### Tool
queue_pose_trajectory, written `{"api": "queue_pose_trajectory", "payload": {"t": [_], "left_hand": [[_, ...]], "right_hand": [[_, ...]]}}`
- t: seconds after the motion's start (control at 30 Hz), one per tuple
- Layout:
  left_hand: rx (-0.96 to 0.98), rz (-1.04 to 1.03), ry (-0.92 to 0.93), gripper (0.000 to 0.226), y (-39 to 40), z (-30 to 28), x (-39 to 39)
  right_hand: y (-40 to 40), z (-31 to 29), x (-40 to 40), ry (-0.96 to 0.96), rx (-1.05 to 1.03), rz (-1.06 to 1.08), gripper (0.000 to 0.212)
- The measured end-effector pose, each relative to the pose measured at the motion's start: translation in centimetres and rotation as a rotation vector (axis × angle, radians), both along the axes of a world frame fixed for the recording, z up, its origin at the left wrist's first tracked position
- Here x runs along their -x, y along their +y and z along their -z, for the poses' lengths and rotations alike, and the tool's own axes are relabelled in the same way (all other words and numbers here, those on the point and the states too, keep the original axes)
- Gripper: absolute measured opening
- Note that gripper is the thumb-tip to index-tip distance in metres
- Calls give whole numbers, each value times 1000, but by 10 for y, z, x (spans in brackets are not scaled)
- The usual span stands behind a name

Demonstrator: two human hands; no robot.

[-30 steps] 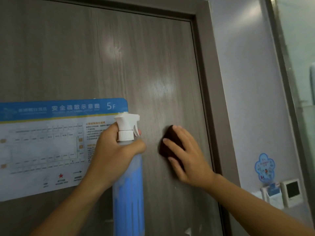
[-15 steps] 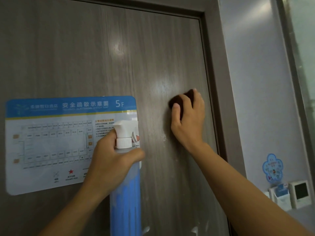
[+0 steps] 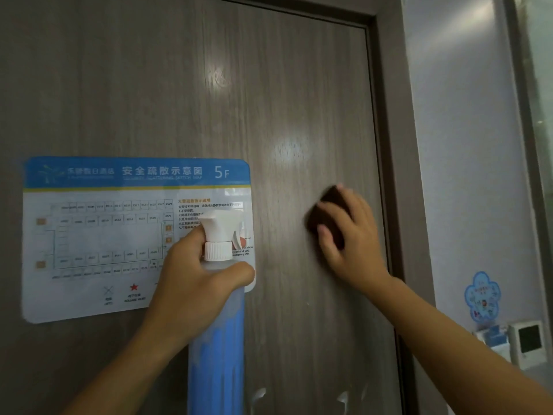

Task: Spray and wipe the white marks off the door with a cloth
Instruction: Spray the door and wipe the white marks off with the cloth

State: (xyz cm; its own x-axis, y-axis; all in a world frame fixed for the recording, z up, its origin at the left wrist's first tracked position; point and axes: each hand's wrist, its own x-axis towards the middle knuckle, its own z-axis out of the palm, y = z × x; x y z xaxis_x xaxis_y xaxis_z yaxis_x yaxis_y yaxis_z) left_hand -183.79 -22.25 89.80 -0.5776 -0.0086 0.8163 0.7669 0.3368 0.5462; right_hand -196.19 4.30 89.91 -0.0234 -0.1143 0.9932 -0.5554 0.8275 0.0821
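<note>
Right of centre, my right hand [image 3: 348,232] presses the dark cloth [image 3: 327,218] flat to the door [image 3: 284,100], fingers spread for scrubbing, while my left hand [image 3: 197,277] grips the spray bottle [image 3: 218,324] ready.

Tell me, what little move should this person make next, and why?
Probably slide the right hand, which presses the dark cloth flat on the door, down toward the white marks near the bottom edge of the view. They are not yet wiped. The left hand already holds the spray bottle ready.
</note>
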Motion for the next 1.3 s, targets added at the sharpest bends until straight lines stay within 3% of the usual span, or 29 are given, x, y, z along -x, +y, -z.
{"api": "queue_pose_trajectory", "payload": {"t": [0.1,0.2,0.3,0.43,0.5,0.57,0.7,0.77,0.87,1.0,1.07,1.13,1.3], "left_hand": [[9,2,8,30,2,-1,0],[-8,2,20,27,4,-3,1],[-32,-1,22,27,3,-1,1],[-53,-4,7,31,1,2,1],[-40,-1,2,31,0,3,2],[-33,6,-3,31,0,3,4],[-24,3,3,27,3,0,5],[-19,-8,16,27,7,-1,4],[-30,-18,30,28,12,0,3],[-32,-22,38,32,14,3,5],[-20,-13,38,32,12,7,7],[-16,-1,33,33,9,11,8],[-22,3,15,34,5,18,12]], "right_hand": [[-36,-38,-2,-31,342,-15,42],[-69,-47,-5,-6,376,-15,42],[-68,-20,-10,17,98,-43,45],[-36,41,-10,55,-457,35,46],[-19,51,-8,54,-572,81,45],[-8,39,-6,45,-436,73,44],[-24,-1,-6,-33,163,14,42],[-50,-8,-7,-32,329,17,41],[-80,6,-13,-6,286,-7,43],[-70,55,-17,32,-208,-25,44],[-44,70,-14,26,-339,17,44],[-14,74,-7,-11,-222,38,44],[13,75,0,-120,330,0,45]]}}
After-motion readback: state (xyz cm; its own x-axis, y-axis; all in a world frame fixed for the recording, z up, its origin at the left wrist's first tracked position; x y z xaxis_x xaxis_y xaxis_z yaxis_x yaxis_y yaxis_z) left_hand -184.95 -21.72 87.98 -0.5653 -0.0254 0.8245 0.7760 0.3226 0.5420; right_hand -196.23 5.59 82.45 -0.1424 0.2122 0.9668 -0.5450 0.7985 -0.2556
